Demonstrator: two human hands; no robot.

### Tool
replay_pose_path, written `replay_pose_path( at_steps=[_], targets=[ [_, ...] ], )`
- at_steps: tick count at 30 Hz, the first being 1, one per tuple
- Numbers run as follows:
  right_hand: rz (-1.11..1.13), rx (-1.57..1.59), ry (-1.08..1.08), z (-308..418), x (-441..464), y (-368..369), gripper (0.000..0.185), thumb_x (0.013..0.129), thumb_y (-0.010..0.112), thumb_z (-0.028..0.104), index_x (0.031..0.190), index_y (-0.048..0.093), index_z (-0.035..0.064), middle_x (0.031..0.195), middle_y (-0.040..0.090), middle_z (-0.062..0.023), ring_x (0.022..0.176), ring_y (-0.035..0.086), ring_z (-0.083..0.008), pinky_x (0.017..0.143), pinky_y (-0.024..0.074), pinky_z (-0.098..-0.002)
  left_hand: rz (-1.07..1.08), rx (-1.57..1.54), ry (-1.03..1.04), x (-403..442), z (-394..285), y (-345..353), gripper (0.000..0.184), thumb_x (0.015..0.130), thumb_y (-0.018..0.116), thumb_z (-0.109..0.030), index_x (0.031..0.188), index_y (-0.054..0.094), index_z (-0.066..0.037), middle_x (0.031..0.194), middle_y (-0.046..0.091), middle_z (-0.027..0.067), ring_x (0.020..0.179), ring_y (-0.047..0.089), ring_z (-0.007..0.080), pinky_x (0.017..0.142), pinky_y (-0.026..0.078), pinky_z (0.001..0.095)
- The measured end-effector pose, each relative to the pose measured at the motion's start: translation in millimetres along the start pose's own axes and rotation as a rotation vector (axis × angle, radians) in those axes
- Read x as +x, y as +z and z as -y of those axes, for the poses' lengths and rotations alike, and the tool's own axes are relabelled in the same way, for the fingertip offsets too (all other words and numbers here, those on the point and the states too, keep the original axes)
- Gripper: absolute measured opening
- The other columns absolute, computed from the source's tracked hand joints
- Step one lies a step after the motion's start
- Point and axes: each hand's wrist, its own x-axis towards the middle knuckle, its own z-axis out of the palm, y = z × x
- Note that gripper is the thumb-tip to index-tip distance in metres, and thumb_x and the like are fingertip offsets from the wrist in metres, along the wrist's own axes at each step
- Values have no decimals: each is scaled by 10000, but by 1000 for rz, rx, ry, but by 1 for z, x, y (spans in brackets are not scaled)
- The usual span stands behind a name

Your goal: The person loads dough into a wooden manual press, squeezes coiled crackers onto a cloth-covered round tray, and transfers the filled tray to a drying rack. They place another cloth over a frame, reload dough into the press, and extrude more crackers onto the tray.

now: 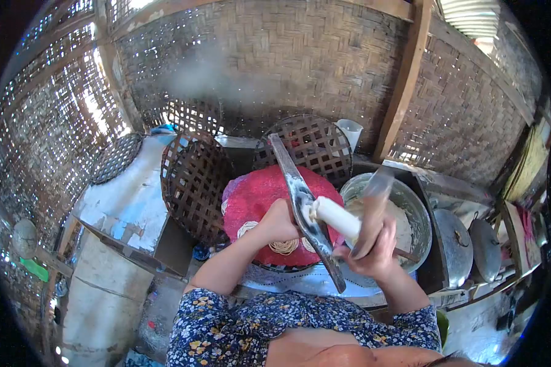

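Note:
My left hand (278, 221) is closed round the middle of a long dark wooden bar (291, 174), which slants across the view and is smeared with white paste. A white cylinder (337, 217) runs from the bar's middle toward a lighter wooden handle (373, 223), partly blurred. Round that handle my right hand (376, 254) is wrapped. Whether the cylinder enters the bar is not clear. Below my left hand, pale coils of thin strands (283, 247) lie on a red cloth (245, 205). A large pot (427, 214) holding a pale mixture stands beyond my right hand.
Woven baskets (190, 189) lean behind and left of the cloth. A worn pale-blue tabletop (125, 189) is at left. Metal lids (453, 244) stand at right. A clear plastic cup (351, 129) is at the back, by the woven wall (257, 67).

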Motion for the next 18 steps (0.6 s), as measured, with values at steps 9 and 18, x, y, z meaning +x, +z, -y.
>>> replay_pose_path(
  at_steps=[9, 18],
  targets=[
    [274, 189, 150, 26, 37, -1, 1091, 555, 817, 295, 1351, 129, 7, 1118, 421, -291, 930, 510, -420, 717, 465, -453, -67, 456, 156, -23, 10, -31, 292, 567, 684, -280, 765, 623, -74, 709, 604, 137, 664, 596, 312, 617, 485, 389],
    [370, 202, 255, 36, 60, 23, 1029, 565, 804, 280, 1346, 185, 27, 1149, 416, -258, 988, 511, -407, 765, 477, -436, -113, 575, 262, -21, 6, -41, 289, 619, 641, -325, 821, 597, -124, 751, 591, 73, 684, 583, 269, 666, 474, 351]
  ],
)
